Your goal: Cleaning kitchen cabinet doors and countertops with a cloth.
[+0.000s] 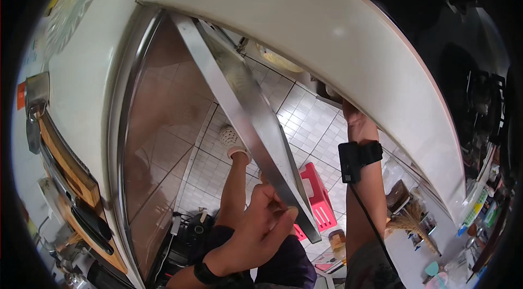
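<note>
My left hand (259,223), a dark band on its wrist, is at the near end of an open metal-framed cabinet door (241,113). Its fingers curl against the door and the thumb lies over the edge. My right hand (354,115) reaches under the pale countertop (310,23); only its heel and wrist show, and the fingers are hidden. A black device (349,162) with a cable is strapped to that forearm. Beneath the counter, close to the right hand, are a dark, partly hidden object (327,92) and a yellowish item (280,58).
A second, brown glossy cabinet door (163,97) stands at left. A pink plastic stool (320,203) and a jar (338,244) are on the tiled floor (302,125). Knives (92,223) and wooden boards (69,158) line the left side. A straw brush (416,221) is at right.
</note>
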`<move>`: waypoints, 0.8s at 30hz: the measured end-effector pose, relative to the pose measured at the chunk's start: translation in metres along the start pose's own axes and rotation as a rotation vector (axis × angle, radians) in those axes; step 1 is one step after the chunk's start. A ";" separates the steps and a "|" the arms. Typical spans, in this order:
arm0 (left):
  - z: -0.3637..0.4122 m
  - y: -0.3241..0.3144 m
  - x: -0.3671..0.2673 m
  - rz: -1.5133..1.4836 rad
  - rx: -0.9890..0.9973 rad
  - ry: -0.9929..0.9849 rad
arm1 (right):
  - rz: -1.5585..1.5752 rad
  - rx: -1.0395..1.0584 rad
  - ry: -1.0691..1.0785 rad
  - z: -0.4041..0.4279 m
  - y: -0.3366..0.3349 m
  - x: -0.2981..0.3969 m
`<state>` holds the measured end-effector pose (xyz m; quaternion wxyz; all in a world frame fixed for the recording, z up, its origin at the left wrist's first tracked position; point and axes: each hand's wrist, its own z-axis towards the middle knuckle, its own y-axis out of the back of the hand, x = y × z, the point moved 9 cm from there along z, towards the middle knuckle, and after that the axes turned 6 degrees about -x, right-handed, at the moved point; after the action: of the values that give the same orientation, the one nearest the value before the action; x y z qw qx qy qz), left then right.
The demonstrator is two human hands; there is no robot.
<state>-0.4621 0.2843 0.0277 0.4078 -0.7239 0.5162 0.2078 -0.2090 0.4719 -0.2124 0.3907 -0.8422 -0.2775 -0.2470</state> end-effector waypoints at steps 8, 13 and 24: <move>-0.002 0.010 0.003 -0.061 -0.054 0.048 | -0.262 -0.003 0.077 -0.008 0.018 0.002; 0.002 0.003 0.001 0.022 -0.005 0.025 | -1.285 0.169 0.528 -0.064 -0.031 0.032; 0.023 -0.020 0.022 -0.005 -0.057 -0.017 | -1.407 0.112 0.381 -0.303 -0.086 0.118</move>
<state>-0.4325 0.2930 0.0057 0.3922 -0.7345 0.5048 0.2276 -0.2411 0.3096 0.0809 0.2236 -0.3857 -0.6924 -0.5673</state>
